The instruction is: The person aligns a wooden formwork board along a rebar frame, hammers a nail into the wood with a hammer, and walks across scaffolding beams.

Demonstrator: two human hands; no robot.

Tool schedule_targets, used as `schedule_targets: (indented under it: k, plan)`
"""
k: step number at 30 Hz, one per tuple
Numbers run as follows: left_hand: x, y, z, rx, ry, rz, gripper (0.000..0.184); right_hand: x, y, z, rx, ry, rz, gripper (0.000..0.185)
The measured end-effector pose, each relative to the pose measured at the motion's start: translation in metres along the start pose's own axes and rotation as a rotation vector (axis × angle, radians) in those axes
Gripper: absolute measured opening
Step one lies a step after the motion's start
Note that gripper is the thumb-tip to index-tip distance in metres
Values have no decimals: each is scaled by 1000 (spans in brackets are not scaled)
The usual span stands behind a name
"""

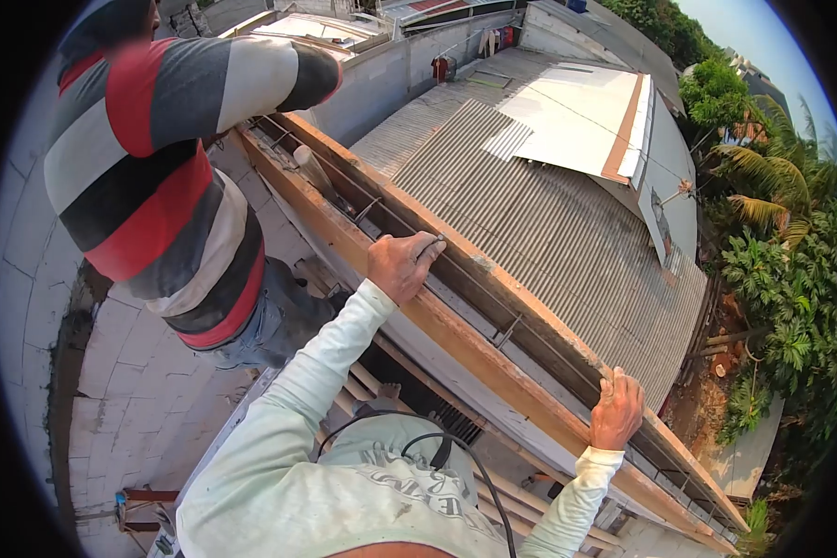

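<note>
Two long wooden boards run side by side from upper left to lower right, with steel reinforcing bars in the gap between them. My left hand is closed over the near board, its fingertips pinched near the gap. A small dark thing shows at those fingertips, too small to name. Farther right, my right hand has its fingers curled over the top edge of the far board. A pale rounded object stands in the gap at the upper left.
At the left, a person in a striped shirt stands beside the boards, one arm reaching over them. A corrugated roof lies below the far side. Pale block walls are at the left, trees at the right. Poles lie beneath me.
</note>
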State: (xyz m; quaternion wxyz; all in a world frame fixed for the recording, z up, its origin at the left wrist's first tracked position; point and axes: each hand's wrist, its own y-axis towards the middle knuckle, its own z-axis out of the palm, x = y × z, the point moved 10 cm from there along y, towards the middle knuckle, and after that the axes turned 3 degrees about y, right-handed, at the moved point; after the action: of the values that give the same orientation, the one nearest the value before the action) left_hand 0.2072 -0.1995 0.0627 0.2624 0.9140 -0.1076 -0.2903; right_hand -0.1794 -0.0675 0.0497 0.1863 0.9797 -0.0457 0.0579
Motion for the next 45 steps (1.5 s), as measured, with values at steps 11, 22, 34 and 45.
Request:
schedule_targets:
  k: [11,22,34,45]
  plan:
    - [1,-2,0,-48,27,19,18,-1,0,3,22,-3,11,32]
    - [-1,-2,-1,-66,40,50,17,-2,-1,5,30,-33,3,33]
    - [2,0,1,-21,31,24,17,-2,1,6,34,-25,1,33]
    - [4,1,4,43,2,-21,22,2,1,3,13,-38,-25,33]
